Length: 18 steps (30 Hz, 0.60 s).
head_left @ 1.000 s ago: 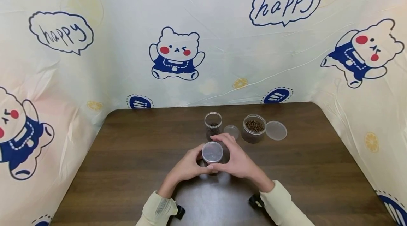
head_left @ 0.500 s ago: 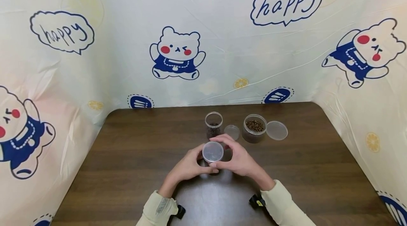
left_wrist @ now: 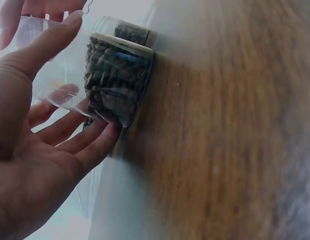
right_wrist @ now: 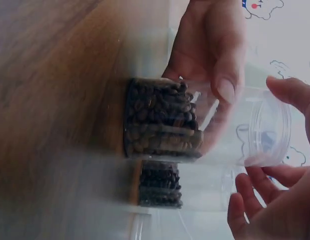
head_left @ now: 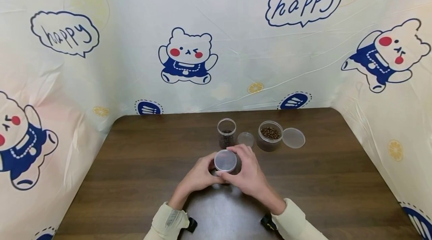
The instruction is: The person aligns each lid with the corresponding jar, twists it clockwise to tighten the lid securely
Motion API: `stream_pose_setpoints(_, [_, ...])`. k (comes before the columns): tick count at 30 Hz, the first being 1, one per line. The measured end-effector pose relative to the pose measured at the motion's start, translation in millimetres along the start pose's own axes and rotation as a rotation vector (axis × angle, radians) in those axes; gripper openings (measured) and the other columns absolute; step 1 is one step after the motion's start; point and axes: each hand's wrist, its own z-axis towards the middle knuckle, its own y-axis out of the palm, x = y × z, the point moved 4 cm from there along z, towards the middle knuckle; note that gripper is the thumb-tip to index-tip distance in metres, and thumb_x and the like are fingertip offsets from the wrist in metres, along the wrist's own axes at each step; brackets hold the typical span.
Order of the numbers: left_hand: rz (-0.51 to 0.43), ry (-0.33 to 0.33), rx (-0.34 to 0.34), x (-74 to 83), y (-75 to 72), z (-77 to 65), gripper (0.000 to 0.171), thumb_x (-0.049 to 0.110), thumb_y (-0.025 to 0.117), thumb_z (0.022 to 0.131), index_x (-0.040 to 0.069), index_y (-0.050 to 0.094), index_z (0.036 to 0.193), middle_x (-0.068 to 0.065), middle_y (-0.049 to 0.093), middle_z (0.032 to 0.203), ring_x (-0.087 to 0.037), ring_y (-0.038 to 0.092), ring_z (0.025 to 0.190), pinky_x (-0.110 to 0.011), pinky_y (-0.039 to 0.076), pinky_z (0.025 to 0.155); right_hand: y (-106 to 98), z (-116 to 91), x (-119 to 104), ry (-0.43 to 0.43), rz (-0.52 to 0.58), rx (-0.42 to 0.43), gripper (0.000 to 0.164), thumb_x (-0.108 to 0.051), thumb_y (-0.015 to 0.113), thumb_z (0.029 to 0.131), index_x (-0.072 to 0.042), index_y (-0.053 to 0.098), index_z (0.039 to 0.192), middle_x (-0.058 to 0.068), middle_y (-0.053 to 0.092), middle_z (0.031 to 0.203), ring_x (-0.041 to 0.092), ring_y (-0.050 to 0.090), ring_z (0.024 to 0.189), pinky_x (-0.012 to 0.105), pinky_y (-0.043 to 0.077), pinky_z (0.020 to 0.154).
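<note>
A clear plastic jar (right_wrist: 165, 120), part filled with dark coffee beans, stands upright on the table with its clear lid (head_left: 225, 160) on top. Around the jar's body curls my left hand (head_left: 202, 174), thumb on the near side. My right hand (head_left: 248, 170) pinches the lid's rim between thumb and fingers, as the right wrist view shows. In the left wrist view the beans fill the jar's lower part, and the left fingers wrap it from below and behind.
Behind stand two uncovered jars: a narrow one (head_left: 226, 135) with dark beans and a wider one (head_left: 269, 142) with browner beans. A small lid (head_left: 246, 140) and a larger lid (head_left: 293, 138) lie beside them on the wooden table (head_left: 152, 157).
My right hand has turned around the lid, its thumb shifting left and its wrist moving left and toward me. The left hand and the jar keep about the same place.
</note>
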Motion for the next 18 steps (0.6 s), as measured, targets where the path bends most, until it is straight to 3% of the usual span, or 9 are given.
stream_pose_setpoints(5, [0.093, 0.001, 0.060, 2.2, -1.0, 0.1, 0.058, 0.020, 0.095, 0.076, 0.021, 0.067, 0.127, 0.005, 0.076, 0.116, -0.008, 0.069, 0.106, -0.025, 0.056, 0.096, 2, -2, -4, -0.021, -0.110, 0.085, 0.070, -0.039, 0.100, 0.066, -0.009, 0.070, 0.121, 0.003, 0.066, 0.107, 0.018, 0.058, 0.102, 0.038, 0.044, 0.088])
stream_pose_setpoints(9, [0.154, -0.014, 0.112, 7.1, -3.2, 0.1, 0.054, 0.017, 0.095, 0.072, 0.019, 0.069, 0.120, 0.005, 0.076, 0.107, -0.008, 0.069, 0.096, -0.025, 0.056, 0.088, 3, -1, -8, 0.028, -0.150, 0.093, 0.070, -0.041, 0.098, 0.067, -0.008, 0.069, 0.121, 0.004, 0.064, 0.106, 0.019, 0.061, 0.093, 0.035, 0.049, 0.082])
stream_pose_setpoints(18, [0.165, -0.094, 0.194, 11.5, -1.5, -3.5, 0.045, 0.012, 0.093, 0.068, 0.019, 0.072, 0.107, 0.004, 0.076, 0.093, -0.004, 0.065, 0.082, -0.022, 0.054, 0.075, 8, -6, -12, 0.109, -0.195, 0.140, 0.067, -0.044, 0.096, 0.066, -0.011, 0.067, 0.117, 0.005, 0.062, 0.105, 0.018, 0.067, 0.085, 0.035, 0.055, 0.070])
